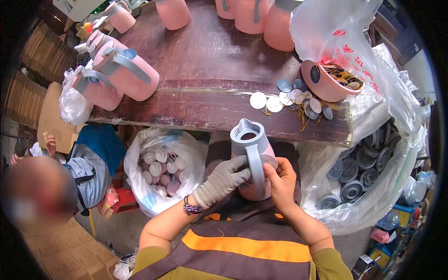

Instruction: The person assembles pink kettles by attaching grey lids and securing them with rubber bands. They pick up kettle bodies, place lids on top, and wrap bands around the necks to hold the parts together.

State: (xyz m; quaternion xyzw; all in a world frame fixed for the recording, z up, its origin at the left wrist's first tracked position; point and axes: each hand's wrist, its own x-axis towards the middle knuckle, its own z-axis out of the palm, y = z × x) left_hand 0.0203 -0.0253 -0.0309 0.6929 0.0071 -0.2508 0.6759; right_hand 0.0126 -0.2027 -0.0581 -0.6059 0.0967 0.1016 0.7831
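Note:
A pink vacuum jug with a grey collar, spout and handle stands in my lap at the table's front edge. Its mouth is uncovered and dark inside. My left hand, in a knitted grey glove, grips the jug beside its handle. On the other side, my bare right hand is closed against the jug, its thumb and forefinger pressed near the handle. Any small thing under those fingertips is too hidden to make out. Round grey and white tags with yellow strings lie on the table just beyond the jug.
Finished-looking pink jugs stand at the table's left and far side. A pink bowl holds more strung tags. Bags of white-pink caps and grey lids flank my lap. A seated person is at left, near cardboard.

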